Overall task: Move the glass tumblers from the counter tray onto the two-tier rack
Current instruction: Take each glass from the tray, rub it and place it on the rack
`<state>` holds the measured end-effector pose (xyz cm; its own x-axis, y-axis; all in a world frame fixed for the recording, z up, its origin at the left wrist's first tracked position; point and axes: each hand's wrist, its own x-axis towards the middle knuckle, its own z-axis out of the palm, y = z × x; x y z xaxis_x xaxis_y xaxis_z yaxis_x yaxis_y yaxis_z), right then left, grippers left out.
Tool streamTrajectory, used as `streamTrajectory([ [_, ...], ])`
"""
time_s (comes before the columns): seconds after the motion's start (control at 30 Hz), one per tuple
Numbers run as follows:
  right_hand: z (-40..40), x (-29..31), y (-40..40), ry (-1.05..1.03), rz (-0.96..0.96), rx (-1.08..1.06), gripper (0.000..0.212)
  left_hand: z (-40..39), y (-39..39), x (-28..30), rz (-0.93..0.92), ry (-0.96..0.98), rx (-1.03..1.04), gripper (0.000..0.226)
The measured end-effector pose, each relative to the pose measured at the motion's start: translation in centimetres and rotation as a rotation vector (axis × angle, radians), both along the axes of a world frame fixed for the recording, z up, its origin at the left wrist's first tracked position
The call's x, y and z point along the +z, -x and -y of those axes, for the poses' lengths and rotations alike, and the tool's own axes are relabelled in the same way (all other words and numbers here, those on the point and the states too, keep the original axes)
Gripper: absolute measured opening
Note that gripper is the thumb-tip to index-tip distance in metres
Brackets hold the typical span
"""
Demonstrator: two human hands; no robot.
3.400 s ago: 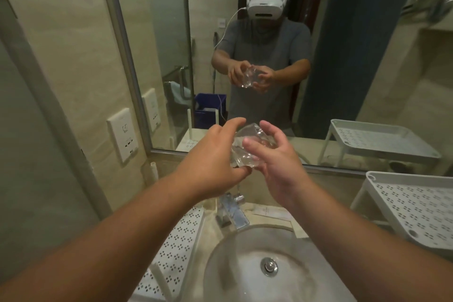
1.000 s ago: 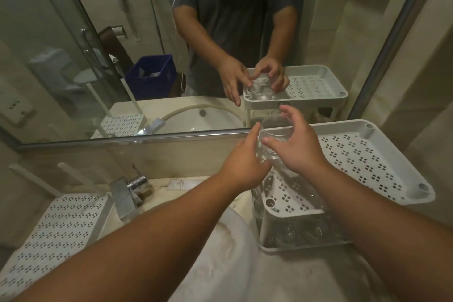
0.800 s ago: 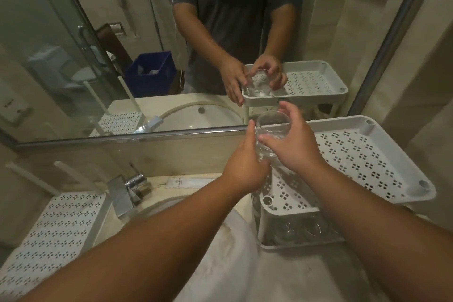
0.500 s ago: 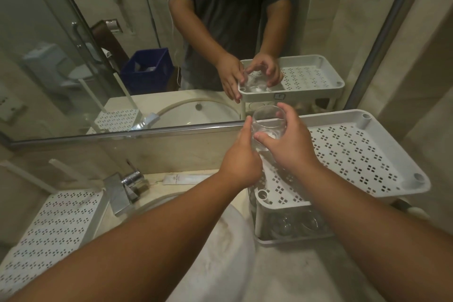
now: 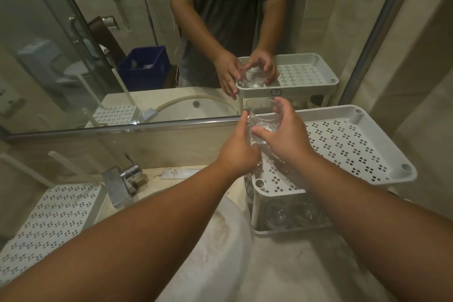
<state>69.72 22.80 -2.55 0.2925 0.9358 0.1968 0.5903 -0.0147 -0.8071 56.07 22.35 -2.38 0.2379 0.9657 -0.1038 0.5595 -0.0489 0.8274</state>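
Bathroom counter: right hand [image 5: 284,135] fingers curl around the tumbler [image 5: 264,117] above the rack [image 5: 382,174]'s top tier, left hand [image 5: 239,152] fingers straight, steadying; lower it level, release gently.

Glass tumbler held over the two-tier rack

A clear glass tumbler [image 5: 264,119] stands upright, mouth up, at the back left corner of the white perforated top shelf of the two-tier rack [image 5: 343,144]; more tumblers [image 5: 289,212] sit on the lower tier, dim behind its rim; the white perforated counter tray [image 5: 49,223] lies at far left
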Motion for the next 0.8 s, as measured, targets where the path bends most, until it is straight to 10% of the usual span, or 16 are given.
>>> streamTrajectory([
  [0.8,18.8,1.1,7.8,-0.199,0.328,-0.160,0.045,14.0,8.8,-6.9,0.273,0.008,0.004,0.061],
])
